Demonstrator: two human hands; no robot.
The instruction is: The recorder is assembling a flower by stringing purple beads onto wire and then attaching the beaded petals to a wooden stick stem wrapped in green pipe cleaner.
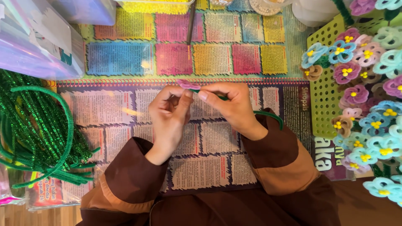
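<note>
My left hand (169,113) and my right hand (232,106) meet over the printed table cover. Between their fingertips sits a small pink pipe-cleaner flower (187,84), pinched from both sides. A green pipe-cleaner stem (270,116) runs from the flower under my right hand and curves out past the right wrist. Brown sleeves cover both forearms.
A thick bundle of glittery green pipe cleaners (35,125) lies at the left. A lime-green perforated basket (324,100) at the right holds several finished pipe-cleaner flowers (368,83) in pink, blue and purple. Plastic boxes (37,37) and a tray of yellow beads (155,6) stand at the back.
</note>
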